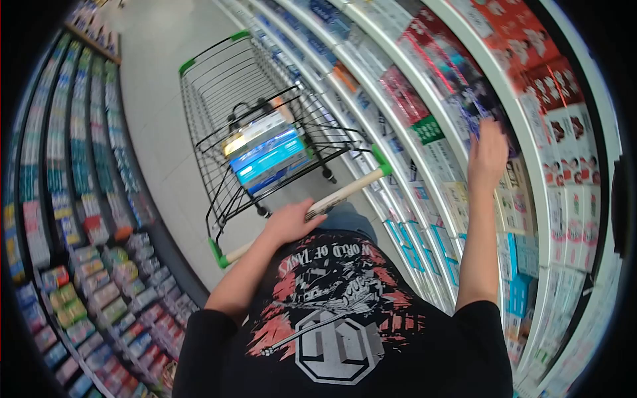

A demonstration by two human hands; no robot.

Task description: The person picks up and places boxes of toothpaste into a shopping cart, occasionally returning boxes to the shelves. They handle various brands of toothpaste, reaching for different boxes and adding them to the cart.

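Observation:
My left hand is closed around the pale handle of a shopping cart. Blue and white boxes lie in the cart's upper basket, beside a dark item with a handle. On the right, my right hand reaches up to a shelf, at dark purple packages. Its fingers are slightly blurred, and whether they touch or grip a package cannot be made out.
Curved-looking shelves of boxed goods run close along the right side. Racks of small packages line the left. Grey tiled floor shows between the cart and the left racks.

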